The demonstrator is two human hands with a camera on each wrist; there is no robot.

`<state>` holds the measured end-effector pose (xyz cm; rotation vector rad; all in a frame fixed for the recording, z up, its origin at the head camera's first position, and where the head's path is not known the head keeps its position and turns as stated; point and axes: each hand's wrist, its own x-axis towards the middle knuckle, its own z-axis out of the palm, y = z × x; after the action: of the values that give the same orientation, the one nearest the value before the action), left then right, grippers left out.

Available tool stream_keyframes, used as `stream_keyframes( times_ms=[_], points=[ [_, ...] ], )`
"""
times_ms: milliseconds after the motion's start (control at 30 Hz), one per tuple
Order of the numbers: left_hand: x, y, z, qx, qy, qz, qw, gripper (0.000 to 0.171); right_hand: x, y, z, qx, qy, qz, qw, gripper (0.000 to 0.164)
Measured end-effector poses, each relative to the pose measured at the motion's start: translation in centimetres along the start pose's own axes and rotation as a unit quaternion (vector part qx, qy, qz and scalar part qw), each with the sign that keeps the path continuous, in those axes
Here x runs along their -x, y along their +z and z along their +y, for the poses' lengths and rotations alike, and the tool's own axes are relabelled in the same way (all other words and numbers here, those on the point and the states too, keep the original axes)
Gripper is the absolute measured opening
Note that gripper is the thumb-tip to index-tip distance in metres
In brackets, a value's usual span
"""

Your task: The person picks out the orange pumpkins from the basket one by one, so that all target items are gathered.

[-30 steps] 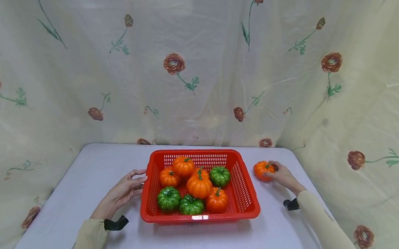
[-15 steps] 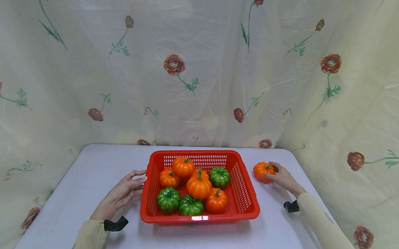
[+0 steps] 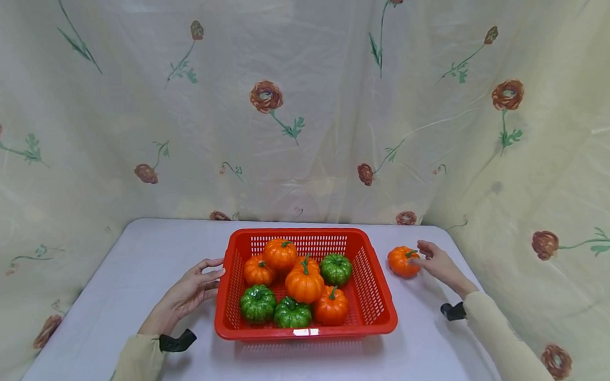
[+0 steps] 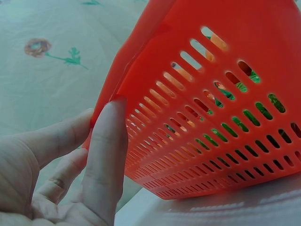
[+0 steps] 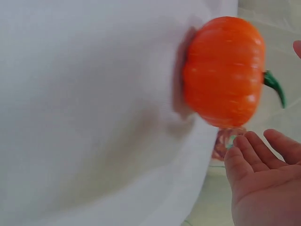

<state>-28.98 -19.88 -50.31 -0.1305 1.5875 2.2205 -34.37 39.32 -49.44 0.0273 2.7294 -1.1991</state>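
Note:
At the left side of the red plastic basket (image 3: 376, 328), my left hand (image 3: 188, 291) holds the rim. In the left wrist view, one finger (image 4: 106, 150) lies under the basket's overhanging lip, and other fingertips meet its outer edge. An orange toy pumpkin (image 3: 399, 262) with a green stem rests on the table, right of the basket. My right hand (image 3: 441, 267) hovers just right of it, fingers spread and apart. The right wrist view has the pumpkin (image 5: 223, 70) beside the relaxed, bare-palmed right hand (image 5: 268, 183).
Several orange pumpkins (image 3: 305, 284) and green pumpkins (image 3: 258, 304) lie inside the basket. The basket stands in the middle of a white-covered table (image 3: 293, 369). A flower-patterned cloth (image 3: 310, 98) hangs behind and along both sides.
My right hand has let go of the orange pumpkin and drawn slightly right, fingers opening. The pumpkin stays where it was. The left hand and basket have not moved.

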Motion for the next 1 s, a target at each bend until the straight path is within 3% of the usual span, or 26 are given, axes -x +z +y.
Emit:
stream_keyframes(
  times_ms=[433,667,1000],
  points=[
    [0.0,0.0,-0.1,-0.004,0.0,0.006,1.0,0.051,1.1,-1.7,-3.5,0.017,-0.071,0.025,0.997,0.071],
    [0.0,0.0,-0.1,-0.009,0.0,0.011,0.9999,0.055,2.0,-1.4,-6.6,0.04,-0.099,0.018,0.994,0.073],
    [0.0,0.1,0.0,-0.004,0.001,0.006,1.0,0.05,3.2,-0.2,-10.6,0.018,-0.168,-0.005,0.986,0.073]
  ],
)
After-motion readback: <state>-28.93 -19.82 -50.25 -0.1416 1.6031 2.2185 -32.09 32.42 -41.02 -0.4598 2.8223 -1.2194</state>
